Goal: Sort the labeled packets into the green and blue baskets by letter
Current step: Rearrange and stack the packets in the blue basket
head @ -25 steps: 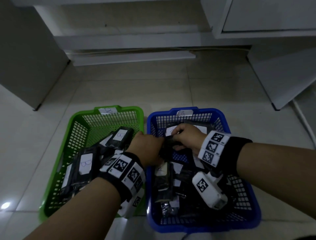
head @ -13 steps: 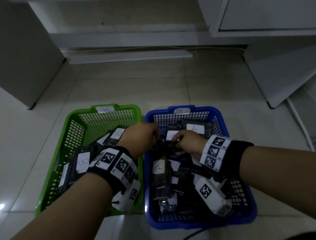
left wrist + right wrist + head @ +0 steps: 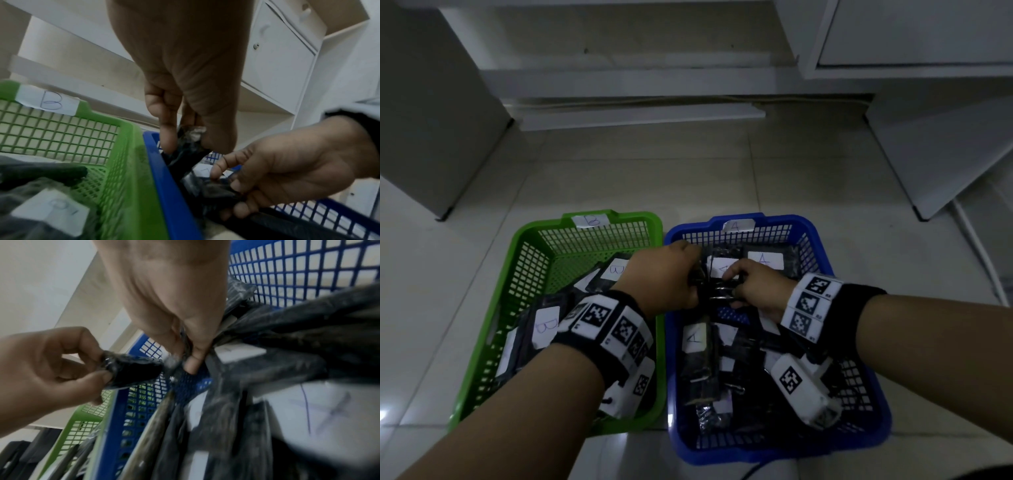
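Observation:
The green basket (image 3: 619, 216) tagged B sits on the left, the blue basket (image 3: 784, 219) tagged A on the right. Black packets with white B labels (image 3: 546, 325) lie in the green one, packets with A labels (image 3: 695, 337) in the blue one. Both hands meet over the far left part of the blue basket. My left hand (image 3: 688, 277) pinches the end of a black packet (image 3: 185, 155) between thumb and fingers. My right hand (image 3: 736, 284) pinches crinkled black packet plastic (image 3: 222, 340) close by. Whether both hold one packet I cannot tell.
The baskets stand side by side on a pale tiled floor (image 3: 654, 178). White cabinets (image 3: 914, 34) and a low shelf board (image 3: 640, 116) stand beyond them, a cabinet side (image 3: 431, 120) at the left. A white cable (image 3: 976, 246) runs along the floor at the right.
My right hand has drawn back a little, uncovering A labels at the blue basket's far end. My left hand has shifted slightly farther in. Both still hold black packet plastic.

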Demonstrator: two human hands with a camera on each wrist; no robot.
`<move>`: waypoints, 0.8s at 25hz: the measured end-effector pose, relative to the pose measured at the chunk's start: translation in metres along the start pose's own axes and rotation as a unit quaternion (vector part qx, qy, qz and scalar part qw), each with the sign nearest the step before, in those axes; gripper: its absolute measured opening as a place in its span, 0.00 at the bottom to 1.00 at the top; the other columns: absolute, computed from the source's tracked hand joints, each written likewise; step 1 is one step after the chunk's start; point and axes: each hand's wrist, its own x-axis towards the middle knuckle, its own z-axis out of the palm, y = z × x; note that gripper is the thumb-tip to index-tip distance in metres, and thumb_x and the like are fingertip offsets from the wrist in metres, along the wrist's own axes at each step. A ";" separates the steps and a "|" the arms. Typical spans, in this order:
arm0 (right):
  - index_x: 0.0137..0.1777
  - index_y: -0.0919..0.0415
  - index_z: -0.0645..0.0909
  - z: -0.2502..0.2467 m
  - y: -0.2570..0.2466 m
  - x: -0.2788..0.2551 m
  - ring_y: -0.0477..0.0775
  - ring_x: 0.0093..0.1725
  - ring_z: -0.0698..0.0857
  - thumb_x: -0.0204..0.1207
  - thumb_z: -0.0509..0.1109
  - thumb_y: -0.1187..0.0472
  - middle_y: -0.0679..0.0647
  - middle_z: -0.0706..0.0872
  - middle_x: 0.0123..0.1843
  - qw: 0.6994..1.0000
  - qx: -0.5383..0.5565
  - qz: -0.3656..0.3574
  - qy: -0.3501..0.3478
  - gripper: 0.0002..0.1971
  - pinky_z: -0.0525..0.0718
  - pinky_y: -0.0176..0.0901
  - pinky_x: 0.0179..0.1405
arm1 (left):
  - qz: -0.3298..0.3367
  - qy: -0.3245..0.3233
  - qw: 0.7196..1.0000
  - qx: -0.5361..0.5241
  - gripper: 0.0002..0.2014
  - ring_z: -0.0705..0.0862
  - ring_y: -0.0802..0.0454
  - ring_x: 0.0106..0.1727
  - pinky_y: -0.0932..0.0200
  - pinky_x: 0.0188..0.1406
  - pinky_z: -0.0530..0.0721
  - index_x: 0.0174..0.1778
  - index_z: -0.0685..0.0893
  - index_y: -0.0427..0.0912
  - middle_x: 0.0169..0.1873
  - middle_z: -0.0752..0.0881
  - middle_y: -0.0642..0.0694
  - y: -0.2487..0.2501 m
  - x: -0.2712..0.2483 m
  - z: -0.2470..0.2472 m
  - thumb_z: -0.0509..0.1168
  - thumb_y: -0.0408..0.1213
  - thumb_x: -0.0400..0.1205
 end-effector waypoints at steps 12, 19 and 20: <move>0.68 0.53 0.80 -0.007 -0.011 -0.003 0.56 0.69 0.78 0.77 0.65 0.69 0.54 0.78 0.73 0.968 -0.243 -0.060 -0.021 0.21 0.77 0.40 0.67 | 0.022 -0.104 0.993 0.050 0.12 0.79 0.45 0.57 0.51 0.46 0.78 0.56 0.79 0.47 0.57 0.78 0.46 -0.002 0.008 0.013 0.63 0.45 0.79; 0.65 0.67 0.78 0.000 -0.009 0.001 0.62 0.54 0.88 0.79 0.62 0.63 0.63 0.87 0.56 0.920 -0.380 -0.054 -0.079 0.16 0.87 0.47 0.48 | -0.006 -0.119 0.988 0.098 0.17 0.66 0.48 0.73 0.28 0.76 0.47 0.61 0.80 0.55 0.60 0.81 0.55 -0.004 0.008 0.022 0.61 0.52 0.78; 0.63 0.67 0.79 0.000 -0.009 0.004 0.62 0.52 0.88 0.79 0.62 0.62 0.63 0.87 0.55 0.913 -0.396 -0.057 -0.087 0.15 0.87 0.47 0.48 | -0.010 -0.128 0.988 0.090 0.17 0.66 0.48 0.74 0.26 0.75 0.41 0.62 0.80 0.55 0.60 0.82 0.55 -0.003 0.008 0.022 0.61 0.52 0.78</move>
